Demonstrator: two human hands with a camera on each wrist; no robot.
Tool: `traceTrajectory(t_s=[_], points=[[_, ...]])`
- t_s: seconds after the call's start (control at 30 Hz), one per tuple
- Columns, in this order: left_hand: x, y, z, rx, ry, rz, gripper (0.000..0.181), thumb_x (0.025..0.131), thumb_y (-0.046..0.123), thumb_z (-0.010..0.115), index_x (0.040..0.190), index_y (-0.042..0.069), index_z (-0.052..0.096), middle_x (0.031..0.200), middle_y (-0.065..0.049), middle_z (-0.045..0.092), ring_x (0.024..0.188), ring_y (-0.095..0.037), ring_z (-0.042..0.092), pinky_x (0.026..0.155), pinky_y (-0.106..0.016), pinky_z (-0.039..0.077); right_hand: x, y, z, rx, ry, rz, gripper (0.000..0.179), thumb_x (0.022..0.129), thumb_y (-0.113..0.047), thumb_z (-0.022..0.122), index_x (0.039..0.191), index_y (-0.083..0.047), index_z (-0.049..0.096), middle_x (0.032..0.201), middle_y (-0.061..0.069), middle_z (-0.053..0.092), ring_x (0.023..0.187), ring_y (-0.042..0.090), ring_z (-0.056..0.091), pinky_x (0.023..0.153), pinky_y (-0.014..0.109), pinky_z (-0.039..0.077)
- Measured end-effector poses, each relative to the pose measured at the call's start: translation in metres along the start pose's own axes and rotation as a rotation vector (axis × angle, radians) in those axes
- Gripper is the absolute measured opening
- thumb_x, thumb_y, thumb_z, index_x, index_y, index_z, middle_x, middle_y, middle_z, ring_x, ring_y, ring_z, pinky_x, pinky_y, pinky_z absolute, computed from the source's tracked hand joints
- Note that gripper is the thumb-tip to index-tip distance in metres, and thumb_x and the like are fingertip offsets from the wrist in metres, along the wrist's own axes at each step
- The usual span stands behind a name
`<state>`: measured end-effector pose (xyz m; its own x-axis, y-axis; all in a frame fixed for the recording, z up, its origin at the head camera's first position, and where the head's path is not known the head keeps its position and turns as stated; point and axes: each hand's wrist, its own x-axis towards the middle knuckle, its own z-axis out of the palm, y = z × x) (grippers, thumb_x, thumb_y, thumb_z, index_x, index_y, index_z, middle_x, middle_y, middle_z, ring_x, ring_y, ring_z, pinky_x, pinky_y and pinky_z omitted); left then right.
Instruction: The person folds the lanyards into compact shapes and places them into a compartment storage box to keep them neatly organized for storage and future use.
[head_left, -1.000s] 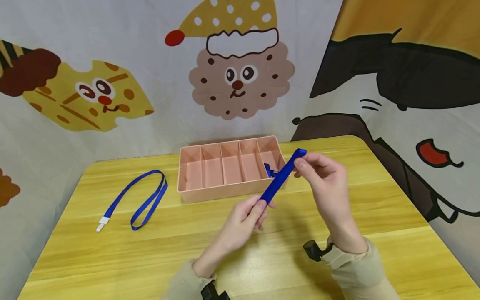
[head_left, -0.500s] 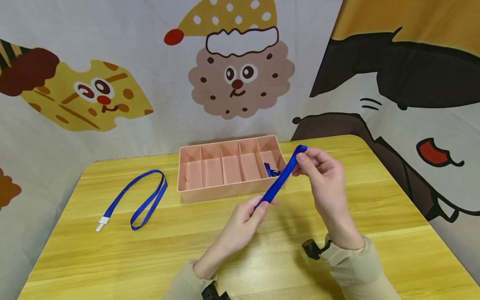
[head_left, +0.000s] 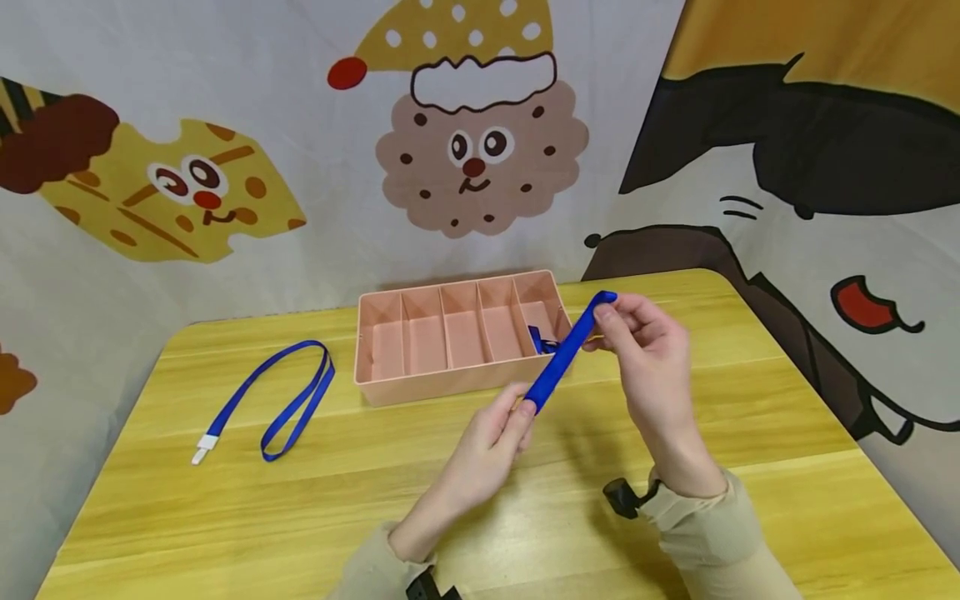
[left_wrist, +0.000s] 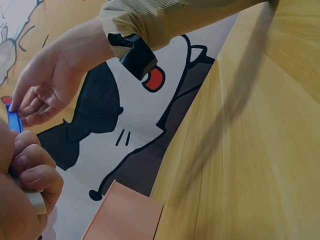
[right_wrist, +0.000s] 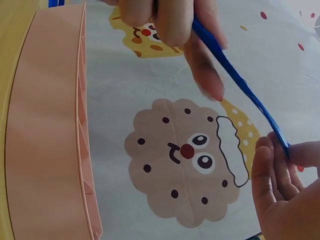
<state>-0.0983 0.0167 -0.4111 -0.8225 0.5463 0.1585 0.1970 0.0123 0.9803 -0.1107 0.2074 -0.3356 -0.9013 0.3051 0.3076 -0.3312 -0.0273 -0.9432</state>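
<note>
A folded blue lanyard [head_left: 564,354] stretches on a slant between my two hands, in front of the box's right end. My left hand [head_left: 491,446] grips its lower end, thumb on top. In the left wrist view a pale clip-like piece [left_wrist: 36,202] pokes out under that hand's curled fingers. Thumb and fingertips of my right hand [head_left: 651,358] pinch the upper end, where a short bit folds over. The right wrist view shows the strap edge-on. Another blue lanyard [head_left: 320,386] with a white clip [head_left: 208,442] lies looped on the table at left.
A pink divided box [head_left: 420,387] stands toward the back of the wooden table [head_left: 300,525]. Its rightmost compartment holds a bit of blue ribbon [head_left: 536,339]. Behind the table hangs a cartoon-printed cloth [head_left: 322,267].
My right hand has risen slightly with the upper end of the lanyard. My left fingers have shifted a little on the lower end. The box and the other lanyard stay put.
</note>
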Motion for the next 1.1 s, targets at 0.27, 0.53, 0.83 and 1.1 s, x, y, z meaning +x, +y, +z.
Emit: traceTrajectory(t_s=[0.27, 0.53, 0.83, 1.1], points=[[0.001, 0.0, -0.002, 0.001, 0.024, -0.001, 0.026, 0.111, 0.013, 0.049, 0.12, 0.0, 0.07, 0.097, -0.022, 0.071, 0.079, -0.014, 0.066, 0.074, -0.021, 0.058, -0.004, -0.002, 0.003, -0.011, -0.015, -0.02, 0.016, 0.102, 0.001, 0.062, 0.094, -0.008, 0.072, 0.078, -0.005, 0.075, 0.071, 0.007, 0.072, 0.071, 0.022, 0.063], [-0.001, 0.003, -0.004, -0.126, -0.034, -0.054, 0.036, 0.113, 0.017, 0.046, 0.136, -0.006, 0.06, 0.102, -0.034, 0.069, 0.086, -0.005, 0.07, 0.083, -0.025, 0.063, -0.013, -0.003, 0.01, -0.056, -0.079, -0.024, 0.014, 0.102, 0.0, 0.065, 0.095, -0.009, 0.073, 0.079, -0.006, 0.076, 0.069, 0.008, 0.07, 0.071, 0.023, 0.062], [0.0, 0.004, -0.003, -0.103, 0.069, 0.014, 0.032, 0.111, 0.015, 0.05, 0.12, -0.008, 0.071, 0.093, -0.032, 0.071, 0.08, -0.007, 0.067, 0.074, -0.022, 0.058, -0.02, 0.0, 0.015, -0.056, -0.165, -0.084, 0.022, 0.1, 0.005, 0.063, 0.098, -0.013, 0.074, 0.082, -0.009, 0.077, 0.07, 0.006, 0.069, 0.07, 0.023, 0.061], [0.0, 0.006, -0.005, -0.076, 0.053, 0.108, 0.025, 0.108, 0.011, 0.057, 0.112, -0.007, 0.075, 0.099, -0.028, 0.072, 0.082, -0.002, 0.063, 0.071, -0.02, 0.056, -0.018, 0.001, 0.012, -0.045, -0.149, -0.087, 0.024, 0.1, 0.006, 0.062, 0.097, -0.014, 0.075, 0.082, -0.009, 0.077, 0.07, 0.006, 0.069, 0.07, 0.022, 0.061]])
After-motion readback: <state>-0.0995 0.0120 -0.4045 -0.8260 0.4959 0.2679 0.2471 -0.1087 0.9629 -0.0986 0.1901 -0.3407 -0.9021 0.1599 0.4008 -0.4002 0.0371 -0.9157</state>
